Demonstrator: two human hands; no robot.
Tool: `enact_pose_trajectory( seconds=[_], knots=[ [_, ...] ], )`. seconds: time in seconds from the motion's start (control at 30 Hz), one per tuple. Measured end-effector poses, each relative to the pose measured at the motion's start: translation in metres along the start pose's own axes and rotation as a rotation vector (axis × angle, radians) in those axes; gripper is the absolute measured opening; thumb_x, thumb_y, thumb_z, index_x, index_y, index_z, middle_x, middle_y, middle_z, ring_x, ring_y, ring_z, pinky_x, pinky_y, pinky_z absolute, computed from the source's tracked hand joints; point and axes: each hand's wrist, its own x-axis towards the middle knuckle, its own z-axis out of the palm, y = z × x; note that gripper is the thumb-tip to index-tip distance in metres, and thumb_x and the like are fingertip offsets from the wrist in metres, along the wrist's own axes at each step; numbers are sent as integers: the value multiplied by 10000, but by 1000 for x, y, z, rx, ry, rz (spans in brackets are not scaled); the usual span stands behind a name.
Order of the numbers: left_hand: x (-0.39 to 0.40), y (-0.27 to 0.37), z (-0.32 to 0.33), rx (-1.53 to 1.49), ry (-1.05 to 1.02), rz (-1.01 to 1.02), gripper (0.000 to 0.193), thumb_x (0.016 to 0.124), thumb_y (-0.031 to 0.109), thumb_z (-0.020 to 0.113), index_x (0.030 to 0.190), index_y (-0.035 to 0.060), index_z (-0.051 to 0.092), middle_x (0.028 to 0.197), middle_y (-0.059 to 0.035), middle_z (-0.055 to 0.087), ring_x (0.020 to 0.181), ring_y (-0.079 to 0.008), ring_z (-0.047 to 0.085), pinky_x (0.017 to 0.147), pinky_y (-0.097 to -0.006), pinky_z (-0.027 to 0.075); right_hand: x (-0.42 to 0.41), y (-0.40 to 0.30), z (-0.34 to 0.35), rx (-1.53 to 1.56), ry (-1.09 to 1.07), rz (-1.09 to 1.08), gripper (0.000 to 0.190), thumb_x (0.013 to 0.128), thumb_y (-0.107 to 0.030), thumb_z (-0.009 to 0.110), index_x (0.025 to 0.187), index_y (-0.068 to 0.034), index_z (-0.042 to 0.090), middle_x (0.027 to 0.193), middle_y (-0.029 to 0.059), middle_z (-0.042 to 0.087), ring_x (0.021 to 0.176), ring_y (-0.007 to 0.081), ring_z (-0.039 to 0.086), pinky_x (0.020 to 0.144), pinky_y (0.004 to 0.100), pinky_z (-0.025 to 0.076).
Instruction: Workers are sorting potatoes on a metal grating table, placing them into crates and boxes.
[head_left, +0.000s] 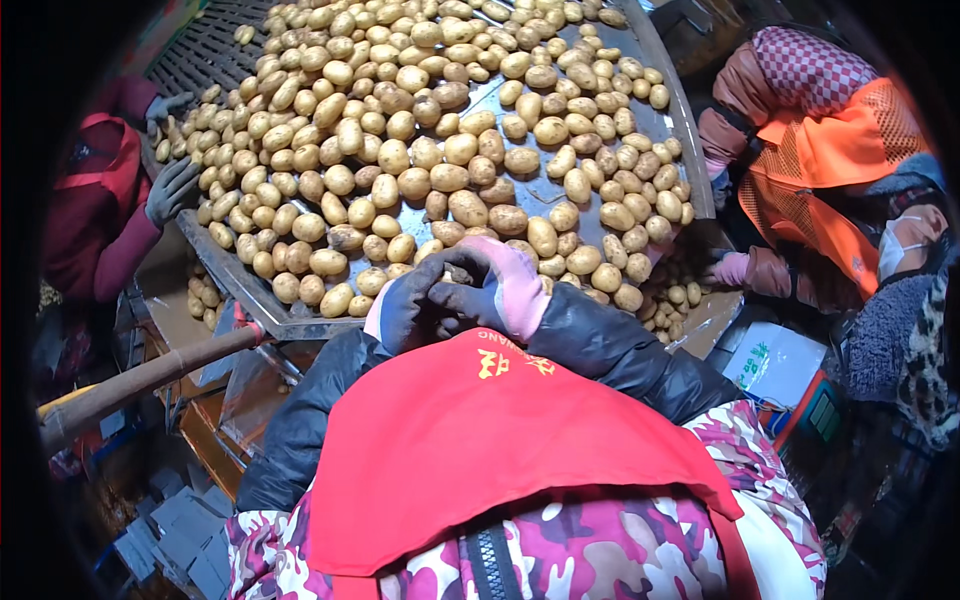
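Observation:
Both my hands wear dirty grey-and-pink work gloves and meet just inside the near edge of a metal sorting table (300, 327). My left hand (407, 306) is curled, its fingers towards the other hand. My right hand (491, 281) bends over from the right, its fingers touching or nearly touching the left. A small brownish lump (456, 274) shows between them; whether it is a potato, and which hand grips it, I cannot tell. Loose potatoes (450, 178) cover much of the table, right up to my gloves.
At the left, a co-worker's gloved hand (171, 191) rests by the potatoes. A person in an orange vest (817, 150) leans in at the right, above a carton of small potatoes (709, 319). A pole (150, 386) juts out at my left. A white box (776, 364) stands at the right.

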Motion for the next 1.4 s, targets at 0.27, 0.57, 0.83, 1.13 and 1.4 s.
enact_pose_trajectory(
  seconds=[0.27, 0.57, 0.83, 1.13, 1.4],
  knots=[
    [16, -17, -10, 91, 171, 53, 418, 1089, 475, 433, 1106, 106, 626, 935, -33, 661, 687, -116, 587, 600, -252, 474, 4, -13, 5, 669, 227, 490, 167, 927, -201, 751, 913, -51, 678, 776, 19, 631, 629, 122, 575, 497, 287, 504],
    [15, -8, -14, 100, -23, 154, 430, 1058, 454, 508, 1274, 91, 587, 1065, -31, 654, 828, -116, 604, 723, -268, 521, 9, 17, -4, 620, 211, 282, 273, 994, -285, 679, 1105, -37, 652, 882, 37, 656, 542, 98, 565, 489, 255, 487],
    [5, -1, -1, 1133, -70, 628, 504, 920, 189, 778, 1365, 37, 597, 1200, -69, 669, 1038, -166, 643, 935, -316, 534, 1, 22, 16, 915, 199, 344, 316, 953, -180, 722, 1202, -13, 624, 992, 68, 675, 907, 118, 636, 793, 287, 542],
    [-20, 20, 4, 1230, 124, 402, 681, 901, 326, 768, 1457, 19, 523, 1344, -178, 648, 1224, -232, 638, 1047, -360, 497, -3, -12, 6, 690, -192, 343, 271, 1008, -190, 650, 1192, 8, 656, 1071, 57, 697, 959, 138, 674, 847, 301, 552],
    [-10, 9, -6, 1048, 175, 503, 626, 956, 312, 732, 1471, 30, 516, 1247, -98, 677, 1042, -154, 663, 904, -319, 545, 13, -22, 12, 591, -144, 286, 280, 1050, -234, 550, 1128, 16, 646, 957, 79, 692, 799, 155, 673, 717, 306, 548]
  ],
)
